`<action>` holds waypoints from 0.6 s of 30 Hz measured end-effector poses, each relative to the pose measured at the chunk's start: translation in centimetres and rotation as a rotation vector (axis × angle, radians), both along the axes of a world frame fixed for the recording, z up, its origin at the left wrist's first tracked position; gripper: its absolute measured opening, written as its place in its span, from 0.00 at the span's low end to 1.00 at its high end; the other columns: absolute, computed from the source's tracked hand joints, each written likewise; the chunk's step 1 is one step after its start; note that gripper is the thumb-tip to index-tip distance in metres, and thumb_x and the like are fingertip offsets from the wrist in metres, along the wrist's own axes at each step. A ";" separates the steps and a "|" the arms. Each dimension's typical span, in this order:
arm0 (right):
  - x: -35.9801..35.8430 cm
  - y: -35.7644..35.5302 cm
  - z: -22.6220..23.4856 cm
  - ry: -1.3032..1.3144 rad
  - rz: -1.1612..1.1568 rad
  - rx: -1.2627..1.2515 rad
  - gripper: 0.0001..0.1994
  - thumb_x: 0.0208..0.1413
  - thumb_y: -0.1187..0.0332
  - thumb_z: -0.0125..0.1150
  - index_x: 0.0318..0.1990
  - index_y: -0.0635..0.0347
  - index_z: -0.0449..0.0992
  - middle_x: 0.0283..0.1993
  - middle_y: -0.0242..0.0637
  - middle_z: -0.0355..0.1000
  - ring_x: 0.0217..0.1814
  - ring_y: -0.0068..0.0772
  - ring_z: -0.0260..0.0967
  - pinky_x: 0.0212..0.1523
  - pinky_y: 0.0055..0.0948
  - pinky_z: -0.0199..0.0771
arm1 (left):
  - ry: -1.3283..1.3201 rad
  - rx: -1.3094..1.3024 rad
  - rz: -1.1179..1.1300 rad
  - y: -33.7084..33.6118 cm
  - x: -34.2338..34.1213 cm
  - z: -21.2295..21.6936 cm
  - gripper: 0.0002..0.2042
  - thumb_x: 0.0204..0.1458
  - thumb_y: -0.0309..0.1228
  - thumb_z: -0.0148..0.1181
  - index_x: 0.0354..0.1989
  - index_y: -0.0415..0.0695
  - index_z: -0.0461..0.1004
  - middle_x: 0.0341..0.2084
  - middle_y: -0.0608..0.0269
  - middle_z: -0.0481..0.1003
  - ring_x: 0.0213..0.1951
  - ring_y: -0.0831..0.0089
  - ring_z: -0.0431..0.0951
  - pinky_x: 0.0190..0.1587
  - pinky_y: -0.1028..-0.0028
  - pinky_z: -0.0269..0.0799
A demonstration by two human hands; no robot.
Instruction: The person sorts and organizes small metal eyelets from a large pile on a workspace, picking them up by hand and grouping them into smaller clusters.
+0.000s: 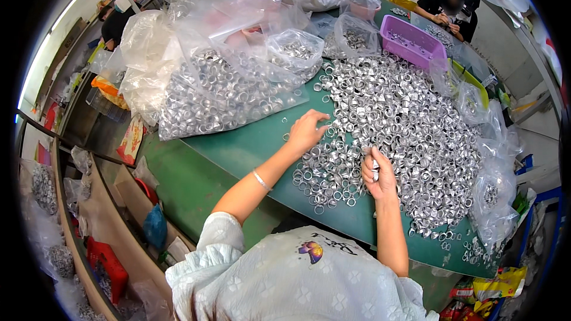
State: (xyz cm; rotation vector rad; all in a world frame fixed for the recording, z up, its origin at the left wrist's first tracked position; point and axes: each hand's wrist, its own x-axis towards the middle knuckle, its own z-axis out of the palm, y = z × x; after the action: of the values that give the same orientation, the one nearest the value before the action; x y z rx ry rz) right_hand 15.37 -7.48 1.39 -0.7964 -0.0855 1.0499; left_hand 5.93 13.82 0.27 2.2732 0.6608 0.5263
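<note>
Many small silver metal rings (404, 125) lie heaped on a green table (232, 148). My left hand (306, 132) is at the left edge of the heap, palm down, its fingers bent but apart, with no ring visible in it. My right hand (380, 173) is closed above the near part of the heap. Silvery metal rings show between its curled fingers; how many it holds is hidden. A bracelet (262, 180) circles my left wrist.
A large clear bag of rings (220, 95) stands at the back left, with smaller bags behind. A purple basket (410, 41) sits at the far side. Plastic bags (495, 190) line the right edge. Another person (449, 9) works at the far right; one more (114, 24) is far left.
</note>
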 end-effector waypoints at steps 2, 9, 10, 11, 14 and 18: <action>-0.8 0.6 0.8 -0.073 0.026 -0.032 0.10 0.58 0.66 0.51 0.37 0.66 0.71 0.17 0.29 0.59 0.13 0.18 0.52 0.10 0.15 0.48 | 0.132 0.042 0.056 -0.6 1.7 0.6 0.12 0.41 0.33 0.64 0.34 0.44 0.77 0.36 0.58 0.73 0.38 0.58 0.75 0.39 0.64 0.69; -0.1 -1.2 0.7 -0.032 0.029 0.072 0.09 0.57 0.69 0.50 0.37 0.68 0.71 0.16 0.29 0.57 0.13 0.19 0.52 0.10 0.16 0.48 | -0.124 -0.162 0.067 0.6 5.0 -2.6 0.11 0.46 0.36 0.60 0.27 0.39 0.73 0.27 0.62 0.71 0.28 0.69 0.74 0.29 0.70 0.68; 0.2 -1.5 0.2 0.002 0.029 0.113 0.09 0.57 0.69 0.50 0.37 0.68 0.71 0.15 0.29 0.56 0.13 0.20 0.52 0.10 0.16 0.48 | -0.258 -0.326 0.047 1.2 4.8 -3.3 0.11 0.48 0.35 0.59 0.27 0.39 0.72 0.26 0.64 0.70 0.27 0.74 0.73 0.27 0.73 0.67; 0.4 -1.9 0.4 0.052 0.042 0.131 0.09 0.59 0.67 0.47 0.34 0.65 0.70 0.15 0.27 0.53 0.14 0.19 0.49 0.10 0.17 0.48 | -0.223 -0.942 -0.026 0.5 4.0 -0.3 0.09 0.52 0.34 0.55 0.28 0.40 0.70 0.26 0.67 0.68 0.25 0.83 0.67 0.22 0.81 0.60; 0.3 -1.6 0.8 0.137 0.085 0.198 0.08 0.57 0.70 0.48 0.38 0.65 0.69 0.16 0.26 0.53 0.15 0.18 0.49 0.11 0.16 0.49 | -0.638 -1.580 -0.215 0.9 0.9 1.1 0.08 0.53 0.32 0.53 0.26 0.41 0.68 0.27 0.66 0.69 0.24 0.81 0.66 0.18 0.84 0.55; -0.4 -0.2 1.8 -0.374 0.122 -0.194 0.09 0.53 0.71 0.54 0.40 0.65 0.74 0.17 0.27 0.59 0.17 0.17 0.54 0.15 0.16 0.53 | -0.641 -1.750 -0.183 1.4 -2.9 2.0 0.08 0.52 0.31 0.54 0.25 0.42 0.66 0.25 0.63 0.70 0.20 0.80 0.65 0.15 0.84 0.54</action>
State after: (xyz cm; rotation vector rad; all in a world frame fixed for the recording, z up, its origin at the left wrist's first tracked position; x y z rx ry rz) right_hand 14.97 -7.68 3.15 -1.1702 -0.3584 1.0230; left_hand 3.01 15.25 2.27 0.4478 0.2813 0.2899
